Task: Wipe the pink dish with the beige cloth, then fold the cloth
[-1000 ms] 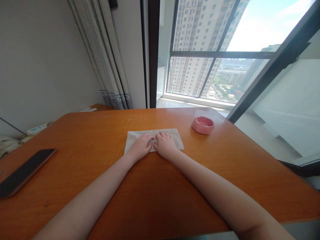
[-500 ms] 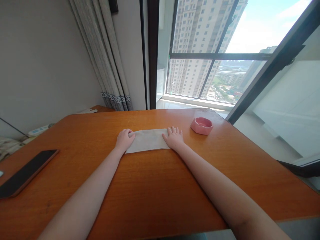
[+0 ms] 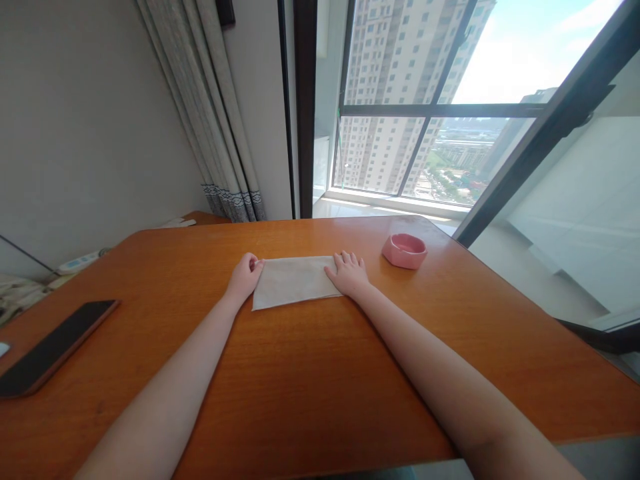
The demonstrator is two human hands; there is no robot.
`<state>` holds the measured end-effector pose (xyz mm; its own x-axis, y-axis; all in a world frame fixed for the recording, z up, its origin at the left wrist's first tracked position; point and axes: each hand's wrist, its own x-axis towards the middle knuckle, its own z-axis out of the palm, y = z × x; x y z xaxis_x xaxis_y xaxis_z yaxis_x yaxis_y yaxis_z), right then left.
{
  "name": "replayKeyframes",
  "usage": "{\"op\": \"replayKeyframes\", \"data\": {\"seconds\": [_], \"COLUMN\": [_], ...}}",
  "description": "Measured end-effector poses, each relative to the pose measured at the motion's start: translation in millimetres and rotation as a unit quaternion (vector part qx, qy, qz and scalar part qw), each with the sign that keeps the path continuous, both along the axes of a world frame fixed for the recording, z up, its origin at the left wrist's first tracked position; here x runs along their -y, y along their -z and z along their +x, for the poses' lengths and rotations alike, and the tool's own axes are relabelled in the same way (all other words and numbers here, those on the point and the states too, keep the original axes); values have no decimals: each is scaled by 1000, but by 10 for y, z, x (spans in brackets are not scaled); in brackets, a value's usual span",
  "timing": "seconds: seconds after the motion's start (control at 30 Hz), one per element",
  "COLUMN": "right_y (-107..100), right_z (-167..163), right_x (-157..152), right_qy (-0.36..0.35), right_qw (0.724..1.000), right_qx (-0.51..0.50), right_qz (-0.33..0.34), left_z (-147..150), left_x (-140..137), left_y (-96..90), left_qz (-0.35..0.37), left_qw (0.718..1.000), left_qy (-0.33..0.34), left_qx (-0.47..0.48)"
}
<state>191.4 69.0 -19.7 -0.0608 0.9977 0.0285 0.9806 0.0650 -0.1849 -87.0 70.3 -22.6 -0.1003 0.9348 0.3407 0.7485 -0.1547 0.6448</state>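
Observation:
A pale cloth (image 3: 297,283), folded into a flat rectangle, lies on the wooden table (image 3: 310,373) in front of me. My left hand (image 3: 245,275) is at its far left corner, with thumb and forefinger pinching the cloth's edge. At the other end, my right hand (image 3: 349,273) rests flat with fingers spread, pressing on the cloth's right side. The near left corner of the cloth is uncovered on the tabletop.
A pink bowl (image 3: 405,251) stands to the right of my right hand. On the left side of the table lies a dark phone-like slab (image 3: 55,347). Behind the table are a curtain (image 3: 215,133) and a large window frame (image 3: 430,112).
My left hand has shifted slightly left and away from me, going from lying over the cloth's left end to pinching its far corner. The right hand stays in place.

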Motion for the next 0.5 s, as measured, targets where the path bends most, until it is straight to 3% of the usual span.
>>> {"op": "replayKeyframes", "data": {"seconds": [0.13,0.27,0.4,0.5], "right_y": [13,27,12,-19], "right_z": [10,22,24,2], "right_x": [-5,-25,-28,-6], "right_qy": [4,39,68,41], "right_qw": [1000,999,997,996], "right_qx": [-5,-18,-24,-26], "right_qz": [15,32,26,72], "left_z": [27,82,147,118], "left_x": [48,103,99,24], "left_y": [-82,-89,-24,21], "left_qz": [-43,-98,-43,-8], "left_qw": [989,971,981,977], "left_qy": [11,77,119,57], "left_qx": [142,202,146,204]}}
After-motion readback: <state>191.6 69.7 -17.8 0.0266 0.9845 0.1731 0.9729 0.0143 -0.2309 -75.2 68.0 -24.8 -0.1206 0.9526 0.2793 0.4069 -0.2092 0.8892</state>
